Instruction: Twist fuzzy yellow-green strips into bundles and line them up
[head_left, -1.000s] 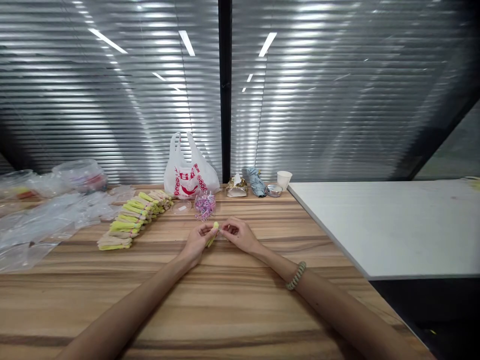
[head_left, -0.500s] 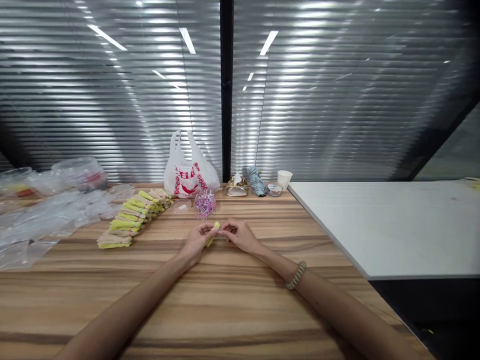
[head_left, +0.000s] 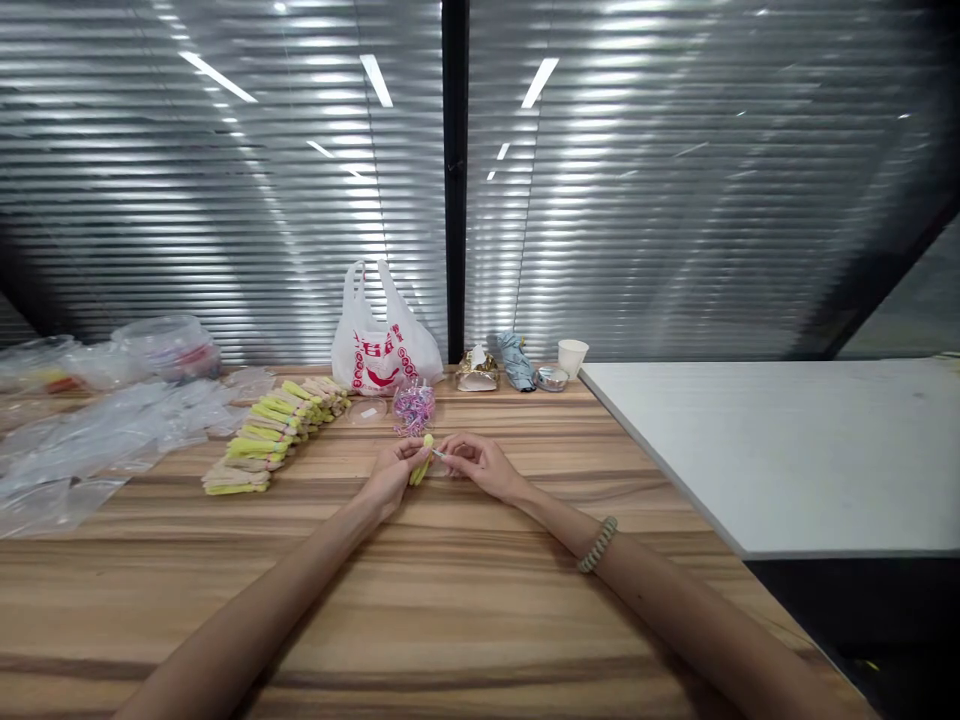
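Observation:
My left hand [head_left: 391,474] pinches a small yellow bundle [head_left: 420,470] above the wooden table, its rounded top showing over the fingertips. Close on its right, my right hand [head_left: 480,465] has its fingers pressed on a thin, pale strip [head_left: 439,454] that reaches to the bundle. What the strip is cannot be made out. Behind the hands sits a heap of pink and purple twist-like pieces [head_left: 414,407]. A row of yellow and beige bundles [head_left: 262,435] lies to the left.
Clear plastic bags [head_left: 105,430] cover the table's left side. At the back are a white carrier bag [head_left: 382,345], a gold tissue pack [head_left: 477,370], a blue-grey crumpled item [head_left: 514,362], a round container [head_left: 551,378] and a paper cup [head_left: 571,357]. A white table [head_left: 787,450] adjoins at right.
The yellow bundle has turned slightly between the left fingers, and more of it shows. A pale strip now shows at the right fingertips. The whole view has shifted a little.

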